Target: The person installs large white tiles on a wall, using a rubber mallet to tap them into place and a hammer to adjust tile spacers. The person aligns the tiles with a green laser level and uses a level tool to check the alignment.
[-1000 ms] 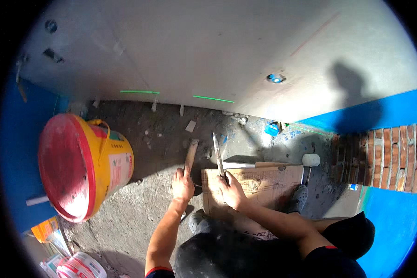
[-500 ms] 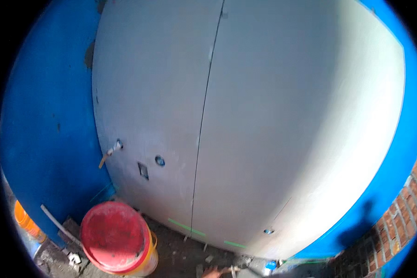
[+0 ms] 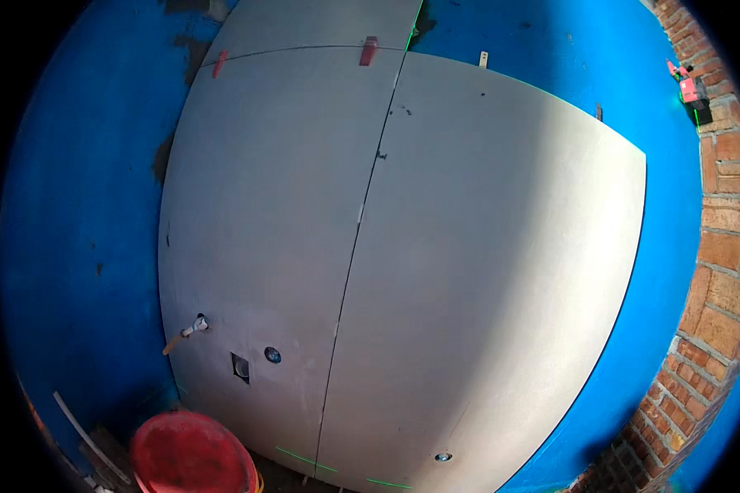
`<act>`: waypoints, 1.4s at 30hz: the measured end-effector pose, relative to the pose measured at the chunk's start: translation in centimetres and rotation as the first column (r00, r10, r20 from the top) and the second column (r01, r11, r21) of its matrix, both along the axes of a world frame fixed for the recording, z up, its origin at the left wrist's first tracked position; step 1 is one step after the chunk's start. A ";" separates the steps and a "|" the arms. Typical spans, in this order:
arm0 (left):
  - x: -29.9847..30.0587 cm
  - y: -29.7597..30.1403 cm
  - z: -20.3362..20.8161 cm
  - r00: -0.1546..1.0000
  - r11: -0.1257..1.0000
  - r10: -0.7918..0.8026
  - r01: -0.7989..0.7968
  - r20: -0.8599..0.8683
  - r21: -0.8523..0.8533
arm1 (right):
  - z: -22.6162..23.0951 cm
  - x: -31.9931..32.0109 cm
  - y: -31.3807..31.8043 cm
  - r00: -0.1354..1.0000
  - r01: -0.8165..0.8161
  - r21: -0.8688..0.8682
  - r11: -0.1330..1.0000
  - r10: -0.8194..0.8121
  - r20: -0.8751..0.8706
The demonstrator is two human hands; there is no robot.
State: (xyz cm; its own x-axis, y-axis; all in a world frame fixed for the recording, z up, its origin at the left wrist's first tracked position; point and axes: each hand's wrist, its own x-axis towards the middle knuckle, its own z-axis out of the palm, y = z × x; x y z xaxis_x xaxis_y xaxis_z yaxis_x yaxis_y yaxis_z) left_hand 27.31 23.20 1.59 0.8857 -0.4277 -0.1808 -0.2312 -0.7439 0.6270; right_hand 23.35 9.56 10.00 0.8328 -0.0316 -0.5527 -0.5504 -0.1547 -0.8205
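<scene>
Neither of my hands shows at this moment. Ahead stand two tall grey tiles, a left one (image 3: 255, 205) and a right one (image 3: 485, 246), split by a thin dark joint. Red wedges, one near the joint (image 3: 369, 51) and one farther left (image 3: 220, 64), sit along the left tile's top edge, with another grey tile (image 3: 312, 20) above. A white pipe fitting with a tan end (image 3: 196, 326) sticks out low on the left tile, near a square cutout (image 3: 240, 368) and a round hole (image 3: 273, 355). The right tile has a small round hole (image 3: 443, 457) near its bottom.
A bucket with a red lid (image 3: 191, 456) stands at lower left, beside a thin pale strip (image 3: 86, 431) leaning there. Blue wall (image 3: 82, 205) surrounds the tiles. Along the right runs bare brickwork (image 3: 722, 279), with a red and black laser level (image 3: 691, 89) casting green lines.
The view has tilted up, bringing the tiles' top edges, wedges and laser level into sight. A hand at the lower edge, holding something thin, has dropped out of view.
</scene>
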 end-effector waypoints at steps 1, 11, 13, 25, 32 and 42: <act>0.2 0.2 0.1 1.000 1.000 -0.001 0.001 0.007 -0.002 | 0.0 0.1 0.2 1.000 -0.003 -0.004 1.000 0.003 -0.001; 0.2 1.1 -0.4 0.999 1.000 0.015 -0.014 0.039 -0.019 | -0.5 -0.3 1.1 0.999 -0.025 -0.039 0.999 0.023 -0.035; -0.4 1.2 -0.9 0.999 0.999 0.022 -0.021 0.035 -0.025 | -1.1 -0.8 1.2 0.998 -0.031 -0.042 0.999 0.029 -0.051; -6.6 0.1 -14.3 0.871 0.993 -0.014 0.071 0.491 -0.097 | -11.7 -13.9 -2.2 0.911 -0.040 -0.125 0.991 -0.016 -0.413; -7.1 -1.1 -15.9 0.887 0.999 0.035 -0.032 0.460 -0.014 | -15.1 -14.9 -3.7 0.956 -0.087 -0.166 0.982 0.036 -0.291; -6.7 0.6 -15.6 0.881 0.984 -0.030 -0.058 0.472 0.170 | -15.9 -13.0 -2.0 0.959 -0.250 -0.290 0.924 0.195 -0.205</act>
